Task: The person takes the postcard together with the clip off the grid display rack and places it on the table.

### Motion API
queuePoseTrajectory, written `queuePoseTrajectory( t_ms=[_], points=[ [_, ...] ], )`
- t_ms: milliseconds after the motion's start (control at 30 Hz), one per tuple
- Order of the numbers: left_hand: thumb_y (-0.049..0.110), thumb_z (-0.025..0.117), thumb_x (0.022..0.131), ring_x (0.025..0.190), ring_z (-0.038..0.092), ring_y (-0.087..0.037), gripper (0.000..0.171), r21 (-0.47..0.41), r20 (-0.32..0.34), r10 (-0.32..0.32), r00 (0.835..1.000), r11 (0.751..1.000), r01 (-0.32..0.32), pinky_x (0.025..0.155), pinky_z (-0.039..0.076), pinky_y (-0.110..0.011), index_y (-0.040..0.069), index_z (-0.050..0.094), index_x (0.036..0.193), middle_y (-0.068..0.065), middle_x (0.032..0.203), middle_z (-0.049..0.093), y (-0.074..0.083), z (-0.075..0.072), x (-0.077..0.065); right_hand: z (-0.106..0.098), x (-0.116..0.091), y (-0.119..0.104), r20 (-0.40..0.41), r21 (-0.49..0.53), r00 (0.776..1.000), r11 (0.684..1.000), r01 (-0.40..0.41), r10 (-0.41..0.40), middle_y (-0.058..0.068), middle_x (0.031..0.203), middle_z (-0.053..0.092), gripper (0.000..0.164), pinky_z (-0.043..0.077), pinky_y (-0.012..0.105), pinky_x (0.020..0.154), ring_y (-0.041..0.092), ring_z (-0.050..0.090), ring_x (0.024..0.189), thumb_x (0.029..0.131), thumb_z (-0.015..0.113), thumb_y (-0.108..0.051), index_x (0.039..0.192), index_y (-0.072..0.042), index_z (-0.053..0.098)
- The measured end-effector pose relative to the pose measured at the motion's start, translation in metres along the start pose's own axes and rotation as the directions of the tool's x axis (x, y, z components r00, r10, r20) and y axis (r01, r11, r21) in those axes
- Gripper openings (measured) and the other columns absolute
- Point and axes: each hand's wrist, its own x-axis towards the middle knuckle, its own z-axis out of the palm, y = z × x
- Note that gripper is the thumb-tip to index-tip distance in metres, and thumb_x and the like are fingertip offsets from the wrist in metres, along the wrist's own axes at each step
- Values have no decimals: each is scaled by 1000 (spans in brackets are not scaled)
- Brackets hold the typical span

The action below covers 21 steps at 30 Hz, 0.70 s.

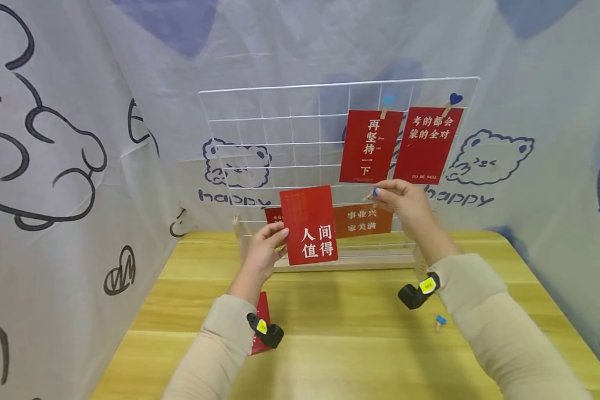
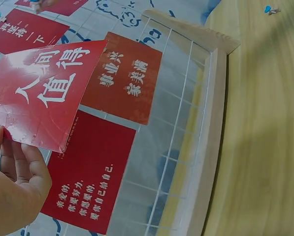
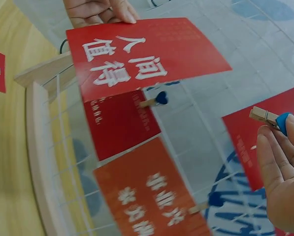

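My left hand (image 1: 266, 250) pinches a red card (image 1: 307, 216) with white characters by its left edge, holding it upright in front of the white wire grid (image 1: 290, 133). My right hand (image 1: 405, 203) pinches a small wooden clothespin with a blue heart (image 3: 272, 119) between thumb and fingers, to the right of that card. Two red cards, one (image 1: 370, 147) beside the other (image 1: 428, 145), hang on the grid's upper right from heart clothespins. Lower down hang an orange-red card (image 2: 122, 78) and a dark red card (image 2: 90, 172), partly behind the held card in the head view.
The grid stands in a wooden base (image 1: 350, 263) on a wood-grain table (image 1: 350, 355). Another blue-heart clothespin (image 1: 439, 322) lies on the table at the right. Under my left forearm lies a red card (image 1: 263, 311), partly covered. A printed curtain (image 1: 155, 66) surrounds the table.
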Motion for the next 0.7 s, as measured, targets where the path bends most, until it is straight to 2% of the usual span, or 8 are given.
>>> queuePoseTrajectory(
  t_ms=[133, 300, 333, 467, 533, 567, 700],
  points=[
    [2, 54, 83, 66, 50, -10, 14, -12, -16, -9, 1000, 1000, 9, 62, 42, -25, 15, 57, 81, 2, 78, 52, -7, -4, -5, -4, -8, 15, 27, 19, 1000, 1000, -10, 9, -2, 86, 60, 30, 46, 23, 75, 9, 59, 79, 83, 57, -12, 105, 8, 51],
    [1, 53, 83, 65, 51, -9, 15, -10, -25, -34, 999, 999, 34, 62, 41, -25, 15, 57, 80, 2, 76, 52, -19, -10, -11, -12, -17, 33, 38, 132, 999, 991, -9, 4, -1, 84, 61, 26, 47, 22, 72, 8, 60, 76, 83, 55, -5, 101, 12, 50],
    [1, 53, 83, 65, 51, -9, 15, -11, -26, -40, 999, 999, 40, 61, 41, -26, 15, 57, 80, 2, 76, 52, -21, -11, -12, -13, -19, 36, 41, 150, 999, 989, -13, 7, -2, 83, 61, 23, 47, 22, 72, 8, 60, 75, 83, 55, -5, 100, 11, 51],
    [2, 54, 83, 66, 50, -10, 13, -3, -37, -59, 998, 998, 59, 62, 41, -26, 15, 57, 81, 2, 77, 52, -29, -16, -15, -18, -28, 47, 49, 137, 999, 990, -25, 18, -3, 82, 60, 7, 46, 22, 74, 7, 60, 76, 83, 56, -7, 90, -6, 59],
    [2, 55, 83, 65, 50, -10, 12, -4, -46, -63, 997, 998, 63, 62, 41, -26, 14, 57, 81, 2, 77, 52, -33, -18, -17, -20, -31, 52, 52, 120, 998, 992, -30, 23, -5, 82, 61, 6, 45, 22, 76, 7, 60, 78, 83, 57, -9, 87, -13, 60],
    [3, 55, 83, 65, 49, -10, 12, -3, -52, -65, 997, 998, 65, 62, 41, -26, 14, 57, 81, 2, 77, 52, -35, -19, -18, -21, -33, 54, 57, 110, 998, 993, -28, 22, -5, 82, 62, 7, 45, 23, 77, 6, 60, 79, 83, 57, -10, 86, -14, 60],
    [3, 55, 83, 66, 50, -10, 11, -6, -53, -68, 996, 998, 68, 63, 41, -27, 13, 58, 80, 2, 75, 53, -42, -23, -21, -25, -38, 64, 77, 133, 997, 991, -26, 16, -4, 82, 62, 8, 45, 24, 77, 7, 60, 79, 83, 56, -7, 90, -7, 60]
  ],
)
